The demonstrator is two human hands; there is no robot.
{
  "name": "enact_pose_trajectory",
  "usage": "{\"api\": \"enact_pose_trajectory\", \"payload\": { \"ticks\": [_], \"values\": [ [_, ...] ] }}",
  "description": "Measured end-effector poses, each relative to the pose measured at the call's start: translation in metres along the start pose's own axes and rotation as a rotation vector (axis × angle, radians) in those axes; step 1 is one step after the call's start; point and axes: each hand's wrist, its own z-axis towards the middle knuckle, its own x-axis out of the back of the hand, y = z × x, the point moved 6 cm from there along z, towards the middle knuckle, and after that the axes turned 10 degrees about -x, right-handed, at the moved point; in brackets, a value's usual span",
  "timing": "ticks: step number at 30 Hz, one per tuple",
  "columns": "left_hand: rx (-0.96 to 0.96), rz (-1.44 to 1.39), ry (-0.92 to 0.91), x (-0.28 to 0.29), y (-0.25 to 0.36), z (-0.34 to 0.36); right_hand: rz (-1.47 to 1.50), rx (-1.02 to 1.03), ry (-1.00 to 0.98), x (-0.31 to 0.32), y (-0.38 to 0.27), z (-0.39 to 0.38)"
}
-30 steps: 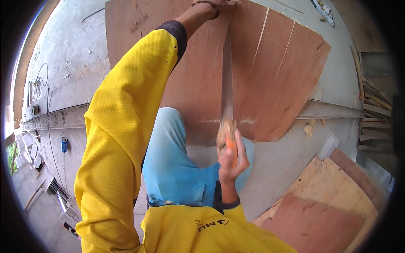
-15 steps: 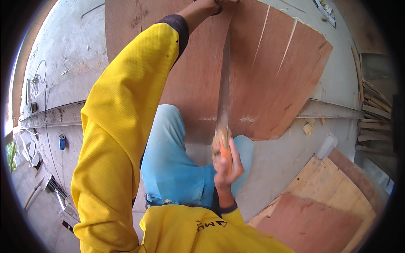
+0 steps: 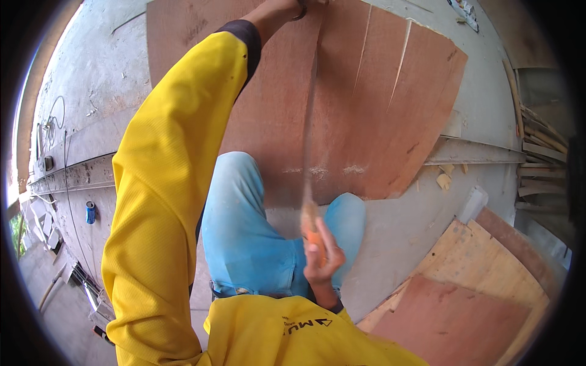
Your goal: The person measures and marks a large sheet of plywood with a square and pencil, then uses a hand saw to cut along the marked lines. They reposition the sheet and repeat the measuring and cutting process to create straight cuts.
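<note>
In front of me lies a reddish-brown plywood sheet [image 3: 244,134], with several long cuts running in from its far edge. My right hand [image 3: 325,256] is closed around the orange and tan handle of a handsaw [image 3: 308,134]. The saw's blade, seen almost edge-on and blurred, points away from me along a line in the sheet. At the top of the view my left hand [image 3: 281,8] reaches over the sheet near the far end of that line. The picture's edge cuts off most of its fingers.
My knees, in light blue trousers [image 3: 244,213], are at the sheet's near edge. Offcut boards [image 3: 452,323] lie at the lower right, stacked wood strips [image 3: 543,149] at the far right. A blue can [image 3: 90,212] and a cable [image 3: 67,183] are on the left.
My right hand has come slightly toward me with the handsaw, whose blade has turned from showing its flat side to nearly edge-on. The whole scene has shifted a little left in view.
</note>
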Motion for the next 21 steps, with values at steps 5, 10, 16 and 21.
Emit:
{"api": "enact_pose_trajectory", "payload": {
  "ticks": [5,10,16,21],
  "values": [
    [0.041,0.017,-0.16,0.016,0.009,0.005,0.153,0.044,-0.002,-0.025,-0.001,-0.025],
    [-0.044,-0.091,-0.219,0.018,0.011,0.012,0.193,0.013,0.08,0.03,-0.02,-0.043],
    [-0.017,-0.034,-0.159,-0.012,-0.004,0.022,0.111,0.027,0.105,-0.015,-0.008,0.054],
    [0.006,-0.153,-0.243,-0.002,-0.002,0.023,0.073,0.012,0.154,-0.015,-0.012,0.047]
  ]
}}
